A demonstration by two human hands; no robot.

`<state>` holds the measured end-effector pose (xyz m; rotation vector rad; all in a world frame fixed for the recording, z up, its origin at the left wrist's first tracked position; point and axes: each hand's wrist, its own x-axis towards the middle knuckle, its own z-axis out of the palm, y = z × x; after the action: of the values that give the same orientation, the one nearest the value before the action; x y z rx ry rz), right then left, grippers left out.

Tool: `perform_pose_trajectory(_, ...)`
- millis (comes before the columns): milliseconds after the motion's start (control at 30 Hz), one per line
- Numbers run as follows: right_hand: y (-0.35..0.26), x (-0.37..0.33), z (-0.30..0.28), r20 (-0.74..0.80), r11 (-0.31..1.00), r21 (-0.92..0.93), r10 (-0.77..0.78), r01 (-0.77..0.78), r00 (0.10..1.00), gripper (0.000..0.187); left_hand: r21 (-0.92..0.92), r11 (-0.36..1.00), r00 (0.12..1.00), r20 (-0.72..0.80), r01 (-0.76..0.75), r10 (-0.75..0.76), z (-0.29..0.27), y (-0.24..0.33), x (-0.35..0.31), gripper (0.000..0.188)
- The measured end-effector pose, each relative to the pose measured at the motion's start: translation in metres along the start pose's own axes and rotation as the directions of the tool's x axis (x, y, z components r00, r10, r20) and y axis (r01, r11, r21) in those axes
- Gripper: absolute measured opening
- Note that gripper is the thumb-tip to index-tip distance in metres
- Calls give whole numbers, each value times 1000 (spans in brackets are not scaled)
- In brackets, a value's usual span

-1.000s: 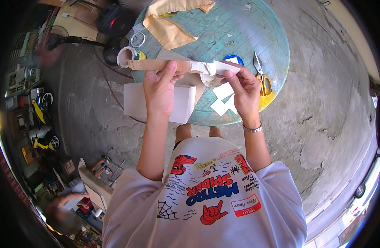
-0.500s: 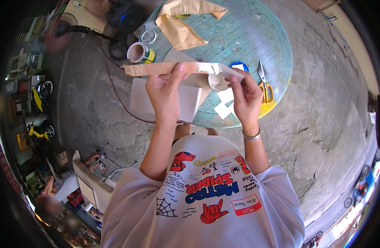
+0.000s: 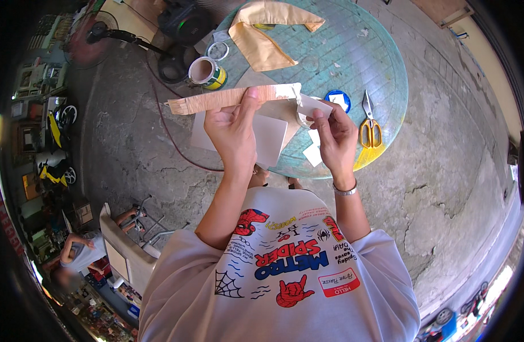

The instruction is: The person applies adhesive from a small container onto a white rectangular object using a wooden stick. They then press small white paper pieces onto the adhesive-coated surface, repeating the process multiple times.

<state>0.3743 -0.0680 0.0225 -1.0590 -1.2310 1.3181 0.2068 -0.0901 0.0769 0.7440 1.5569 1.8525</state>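
Observation:
My left hand point(image 3: 234, 132) grips a long tan paper strip point(image 3: 216, 100) held up level in front of me, thumb pressed on its upper face. My right hand point(image 3: 337, 137) pinches a white backing sheet point(image 3: 311, 106) that peels off the strip's right end. Both hands hover above the near edge of a round green table point(image 3: 353, 68). A white sheet point(image 3: 268, 140) lies on the table under my left hand.
On the table lie yellow-handled scissors point(image 3: 369, 126), a blue lid point(image 3: 337, 99), folded tan paper point(image 3: 262, 35), a tape ring point(image 3: 218, 51) and a can point(image 3: 207, 73). A black fan point(image 3: 182, 24) and cable stand on the concrete floor. Another person point(image 3: 79, 256) sits at lower left by a white chair point(image 3: 125, 251).
The strip has been lifted higher and further from the table. My right hand has pulled the white backing further off its right end.

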Motion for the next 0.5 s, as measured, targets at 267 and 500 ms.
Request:
perform_pose_trajectory(267,-7,4,-16,238,977,135,132,-167,962,19,68,997,998,-46,-43,46,-1,7,1,21)
perform_pose_trajectory(500,-22,-1,-41,302,750,598,114,-282,946,24,-175,978,973,-178,115,-146,-62,-16,48,42)
